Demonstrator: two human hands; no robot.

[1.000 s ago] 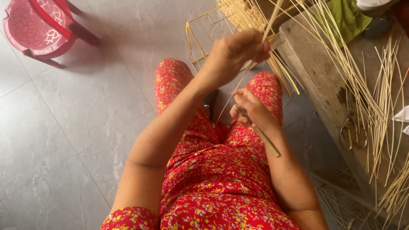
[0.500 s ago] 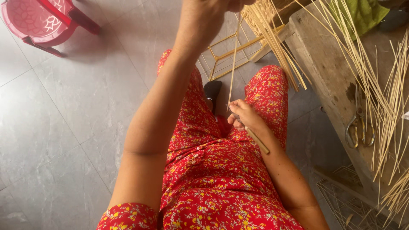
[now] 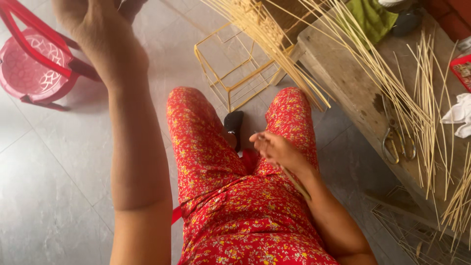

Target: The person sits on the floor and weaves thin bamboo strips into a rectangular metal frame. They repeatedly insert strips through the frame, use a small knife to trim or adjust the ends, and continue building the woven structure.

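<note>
**Thin strip across the lap**

At far left I see a red plastic chair (image 3: 34, 73). My left hand (image 3: 100, 34) is raised high; whether its fingers are closed I cannot tell. My right hand (image 3: 277, 149) rests over the lap, fingers pinching a thin pale bamboo strip (image 3: 294, 181). More strips (image 3: 417, 98) lie pale, straight and slender on the wooden surface (image 3: 348, 83) at right.

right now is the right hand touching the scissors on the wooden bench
Apart. The head view shows the right hand low over the lap in red floral trousers, while the scissors lie on the wooden bench, with bare floor between them.
</note>
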